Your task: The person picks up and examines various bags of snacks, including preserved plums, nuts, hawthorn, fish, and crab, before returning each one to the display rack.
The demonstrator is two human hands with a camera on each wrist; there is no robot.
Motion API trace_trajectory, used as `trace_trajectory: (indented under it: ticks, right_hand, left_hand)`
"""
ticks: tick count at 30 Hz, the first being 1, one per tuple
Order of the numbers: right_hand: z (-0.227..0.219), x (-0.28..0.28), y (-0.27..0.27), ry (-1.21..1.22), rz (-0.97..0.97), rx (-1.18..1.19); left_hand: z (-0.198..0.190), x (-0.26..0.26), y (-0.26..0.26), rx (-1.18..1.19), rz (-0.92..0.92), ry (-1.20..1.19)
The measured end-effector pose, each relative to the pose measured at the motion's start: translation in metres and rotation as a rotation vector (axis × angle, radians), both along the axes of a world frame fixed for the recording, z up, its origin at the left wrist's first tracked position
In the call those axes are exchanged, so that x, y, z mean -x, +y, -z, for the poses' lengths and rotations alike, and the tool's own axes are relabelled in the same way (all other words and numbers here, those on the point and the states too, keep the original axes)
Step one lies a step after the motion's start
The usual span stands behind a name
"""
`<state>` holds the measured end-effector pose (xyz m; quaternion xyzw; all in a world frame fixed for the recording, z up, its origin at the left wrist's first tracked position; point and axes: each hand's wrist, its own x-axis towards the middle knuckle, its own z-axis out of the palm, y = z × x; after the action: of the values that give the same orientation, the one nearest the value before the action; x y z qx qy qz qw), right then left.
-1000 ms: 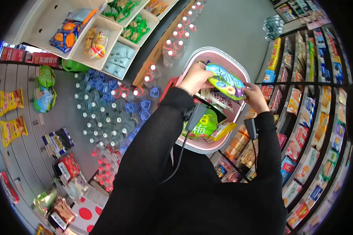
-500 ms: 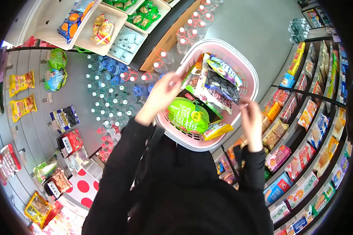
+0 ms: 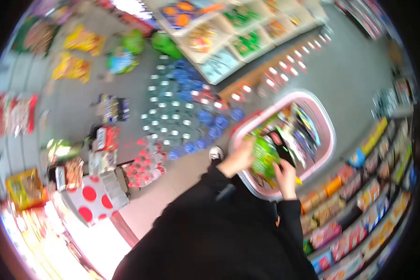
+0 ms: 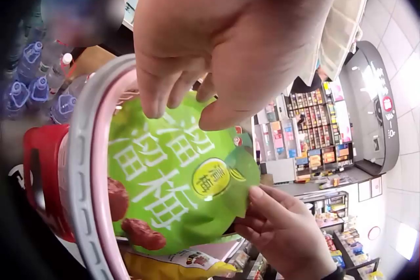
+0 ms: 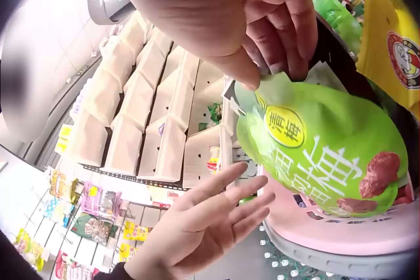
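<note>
A green bag with white lettering (image 3: 264,156) (image 4: 167,162) (image 5: 335,135) lies at the near side of the pink basket (image 3: 330,135). My right hand (image 3: 286,179) (image 4: 289,234) (image 5: 230,17) pinches one corner of this bag between thumb and fingers. The left hand (image 3: 238,159) (image 4: 230,37) (image 5: 203,227) is at the bag's other side, its fingers extended and slightly spread; whether they touch it I cannot tell. A yellow packet (image 4: 164,265) (image 5: 390,30) is beside the green bag. Other snack packs fill the basket's far part.
Bottles (image 3: 172,105) stand in rows left of the basket, with divided bins (image 3: 219,63) beyond them. Snack shelves (image 3: 354,210) curve along the right. Packs hang on the left wall (image 3: 23,88), above a red-dotted box (image 3: 95,198).
The blue-green pack was lowered into the basket and let go. Both hands have since come to the green bag, and the right now grips its corner. The head view has swung, shifting the basket right.
</note>
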<state>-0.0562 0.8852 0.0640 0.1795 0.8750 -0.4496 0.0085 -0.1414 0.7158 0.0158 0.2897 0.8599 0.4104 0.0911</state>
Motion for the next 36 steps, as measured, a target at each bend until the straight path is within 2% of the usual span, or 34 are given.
trace_trajectory:
  ticks: [1,2,3,5,7,8,9,10,11,12,14,16,17,19,21,23,25,27,29,31,33,36]
  right_hand:
    - [0.008,-0.002,-0.004,0.04,-0.045,-0.031]
    - [0.006,-0.002,-0.007,0.002,-0.097,-0.058]
    - [0.01,-0.003,-0.009,0.014,-0.102,-0.092]
    - [0.002,-0.001,-0.003,-0.152,-0.19,-0.177]
    - [-0.017,0.001,-0.004,-0.048,-0.164,-0.036]
    - [-0.023,0.003,-0.004,0.028,-0.126,0.077]
    - [-0.031,0.004,-0.004,0.1,-0.084,0.19]
    - [-0.045,0.006,0.001,0.02,-0.102,0.236]
    - [-0.059,0.01,0.001,0.039,-0.135,0.175]
    - [-0.077,0.016,-0.002,0.035,-0.162,0.19]
    - [-0.107,0.029,-0.012,0.031,-0.198,0.199]
    - [-0.124,0.044,-0.023,0.131,-0.282,0.195]
    - [-0.129,0.054,-0.03,0.122,-0.29,0.194]
    - [-0.137,0.074,-0.045,0.137,-0.431,0.275]
    - [-0.135,0.09,-0.067,0.167,-0.518,0.379]
    - [-0.135,0.103,-0.091,0.11,-0.558,0.441]
    - [-0.132,0.116,-0.118,0.121,-0.606,0.514]
    - [-0.121,0.125,-0.147,-0.011,-0.562,0.672]
    - [-0.126,0.133,-0.186,-0.066,-0.566,0.876]
    - [-0.114,0.141,-0.223,-0.077,-0.584,0.992]
    - [-0.099,0.152,-0.253,-0.243,-0.629,1.024]
    - [-0.096,0.151,-0.302,-0.3,-0.552,1.088]
  left_hand:
    - [0.01,0.005,0.007,-0.014,0.016,-0.24]
    - [0.01,0.002,0.008,0.044,-0.06,-0.193]
    - [0.019,0.002,0.008,0.001,-0.078,-0.124]
    - [-0.034,0.018,-0.003,0.134,0.012,-0.471]
    - [-0.034,0.019,-0.011,0.045,-0.022,-0.412]
    - [-0.053,0.023,-0.017,-0.056,-0.08,-0.419]
    - [-0.057,0.027,-0.025,-0.064,-0.094,-0.406]
    - [-0.061,0.03,-0.032,-0.211,-0.081,-0.39]
    - [-0.064,0.032,-0.038,-0.358,-0.062,-0.374]
    - [-0.069,0.035,-0.045,-0.456,-0.052,-0.458]
    - [-0.086,0.041,-0.065,-0.459,-0.004,-0.496]
    - [-0.11,0.045,-0.086,-0.498,0.055,-0.534]
    - [-0.12,0.043,-0.095,-0.657,-0.025,-0.672]
    - [-0.126,0.047,-0.121,-0.621,-0.113,-0.714]
    - [-0.133,0.044,-0.146,-0.67,-0.207,-0.549]
    - [-0.138,0.041,-0.179,-0.623,-0.221,-0.391]
    - [-0.138,0.031,-0.21,-0.601,-0.372,-0.433]
    - [-0.155,0.02,-0.237,-0.586,-0.445,-0.374]
    - [-0.172,0.006,-0.258,-0.758,-0.613,-0.593]
    - [-0.168,0.001,-0.283,-0.923,-0.657,-0.609]
    - [-0.167,-0.006,-0.309,-0.973,-0.697,-0.607]
    - [-0.167,-0.013,-0.356,-1.07,-0.788,-0.603]
